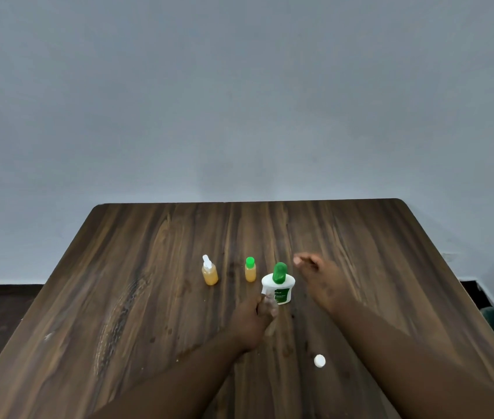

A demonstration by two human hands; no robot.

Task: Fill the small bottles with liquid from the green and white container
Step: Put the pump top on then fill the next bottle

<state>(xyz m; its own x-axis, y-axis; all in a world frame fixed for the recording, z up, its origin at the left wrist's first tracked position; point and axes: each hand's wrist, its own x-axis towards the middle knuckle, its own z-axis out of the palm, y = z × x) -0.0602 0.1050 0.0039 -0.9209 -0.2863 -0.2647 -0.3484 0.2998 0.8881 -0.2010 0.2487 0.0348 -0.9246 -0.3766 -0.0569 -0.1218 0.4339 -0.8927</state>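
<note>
Left hand around clear bottle

Mid-frame on the wooden table, the green and white container stands upright. The left hand grips a blurry clear small bottle right in front of it, and the right hand hovers just to its right, fingers loose. To the left stand a spray-top bottle and a green-capped bottle, both holding orange liquid. There's a white cap at lower right.

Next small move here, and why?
Probably close the right hand around the green and white container: it hovers open beside it, while the left hand grips a small clear bottle, seemingly empty, a white cap lying on the table.
</note>
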